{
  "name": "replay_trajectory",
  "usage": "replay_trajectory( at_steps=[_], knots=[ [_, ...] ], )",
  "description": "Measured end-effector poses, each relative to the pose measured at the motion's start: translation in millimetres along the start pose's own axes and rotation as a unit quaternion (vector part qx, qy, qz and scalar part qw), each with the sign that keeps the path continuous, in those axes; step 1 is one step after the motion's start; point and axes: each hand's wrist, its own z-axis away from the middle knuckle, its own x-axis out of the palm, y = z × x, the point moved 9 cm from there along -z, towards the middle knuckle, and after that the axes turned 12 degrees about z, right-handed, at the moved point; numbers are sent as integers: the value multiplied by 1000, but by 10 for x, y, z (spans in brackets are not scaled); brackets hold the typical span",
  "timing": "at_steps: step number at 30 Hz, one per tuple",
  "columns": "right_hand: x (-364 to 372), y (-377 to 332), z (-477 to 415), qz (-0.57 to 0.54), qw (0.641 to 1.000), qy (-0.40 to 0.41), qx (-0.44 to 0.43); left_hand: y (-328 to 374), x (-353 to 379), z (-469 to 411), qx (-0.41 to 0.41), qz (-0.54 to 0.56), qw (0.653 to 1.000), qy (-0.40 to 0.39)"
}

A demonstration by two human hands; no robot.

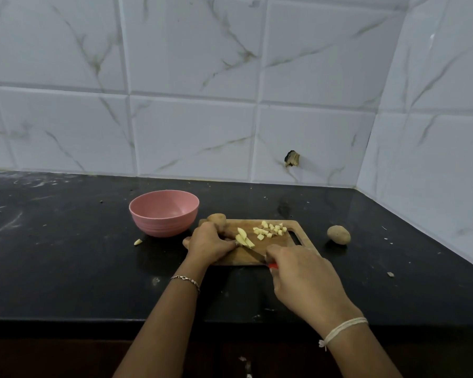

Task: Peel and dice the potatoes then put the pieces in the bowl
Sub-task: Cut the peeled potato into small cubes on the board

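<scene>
Your board (pixel 281 242) sits on the counter (pixel 66 255), the empty bowl (pixel 163 212) just left of it. Your right hand (pixel 303 279) is clamped on the knife (pixel 253 253); your left hand (pixel 210 242) pins the strips (pixel 244 238), slick and stiff, so press near the cut. Dice (pixel 271 230) lie mid-board, one potato (pixel 338 234) to its right.

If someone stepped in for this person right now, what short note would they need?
Left hand: pressing pale peeled potato strips onto the wooden cutting board.
Right hand: gripping the red-handled knife, blade at the strips.
Done: a pile of small potato cubes sits on the board.
Left: dice the strips; peel and dice the brown unpeeled potato at the board's far left corner and the second one on the black counter. The pink round bowl looks empty; move all pieces in.
</scene>
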Motion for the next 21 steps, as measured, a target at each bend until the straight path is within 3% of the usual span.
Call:
replay_trajectory(
  at_steps=[7,21],
  knots=[
    [87,138,-64,-10,990,102,93,-119,-155,1,-16,162,984,77],
    [266,-80,-88,-62,993,98,33,-70,-103,25,-10,74,995,69]
  ],
)
